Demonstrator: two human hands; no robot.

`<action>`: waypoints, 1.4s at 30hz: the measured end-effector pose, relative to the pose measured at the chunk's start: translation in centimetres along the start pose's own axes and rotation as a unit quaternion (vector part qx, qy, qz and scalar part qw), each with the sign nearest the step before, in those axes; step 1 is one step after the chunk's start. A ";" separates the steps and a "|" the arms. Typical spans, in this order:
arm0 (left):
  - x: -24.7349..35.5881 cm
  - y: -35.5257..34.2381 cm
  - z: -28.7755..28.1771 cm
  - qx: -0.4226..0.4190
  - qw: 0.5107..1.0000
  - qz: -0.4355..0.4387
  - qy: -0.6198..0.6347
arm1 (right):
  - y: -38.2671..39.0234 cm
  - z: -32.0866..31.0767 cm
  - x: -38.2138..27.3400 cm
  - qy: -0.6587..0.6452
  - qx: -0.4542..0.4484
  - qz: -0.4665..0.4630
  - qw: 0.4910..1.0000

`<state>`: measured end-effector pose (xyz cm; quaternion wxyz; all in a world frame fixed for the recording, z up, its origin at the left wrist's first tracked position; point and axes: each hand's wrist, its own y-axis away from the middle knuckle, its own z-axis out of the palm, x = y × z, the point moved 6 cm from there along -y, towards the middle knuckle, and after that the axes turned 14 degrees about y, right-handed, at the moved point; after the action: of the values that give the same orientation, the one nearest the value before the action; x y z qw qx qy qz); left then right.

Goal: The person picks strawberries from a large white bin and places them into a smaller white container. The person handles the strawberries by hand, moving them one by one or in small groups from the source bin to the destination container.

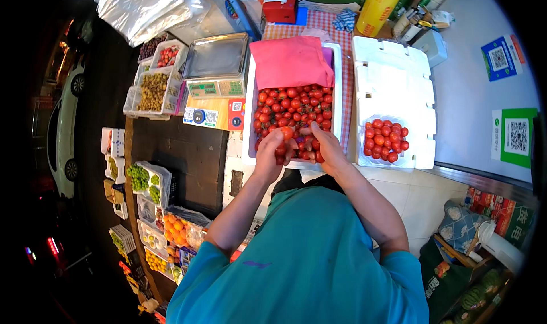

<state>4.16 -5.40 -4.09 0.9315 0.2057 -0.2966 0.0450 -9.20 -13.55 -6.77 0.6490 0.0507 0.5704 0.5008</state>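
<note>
A white foam box [247,147] in front of me is filled with red cherry tomatoes [295,103], some with green stems. My left hand [272,158] is over the box's near end, its fingers closed around cherry tomatoes; one orange-red tomato [287,132] shows at its fingertips. Close beside it, my right hand [329,148] is curled with its thumb up, and red tomatoes show within its fingers. A pink sheet [292,61] covers the far part of the box. To the right, a clear plastic punnet [364,160] heaped with cherry tomatoes rests on a white foam lid [393,90].
A weighing scale [215,62] stands left of the box. Farther left are baskets of grapes [152,91] and trays of oranges [175,228] and other fruit. A yellow roll [380,8] and a red box [280,8] stand at the back. A wall [473,56] rises at right.
</note>
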 end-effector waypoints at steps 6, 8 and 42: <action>-2.6 -1.2 1.8 0.060 0.997 -0.019 -0.046 | 3.6 -2.6 -0.3 -0.075 -0.018 0.012 0.997; -4.1 -2.1 4.0 0.041 0.989 -0.004 -0.140 | 7.8 -5.5 -3.7 -0.033 0.040 -0.064 0.997; -10.1 -9.2 15.6 -0.027 0.865 0.253 -0.432 | 15.0 -26.9 -7.2 0.116 0.335 -0.218 0.909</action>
<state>-10.60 -19.78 -1.58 0.6722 0.0969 -0.7120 0.1781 -38.26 -24.85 -1.56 0.6159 0.0807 0.7730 0.1287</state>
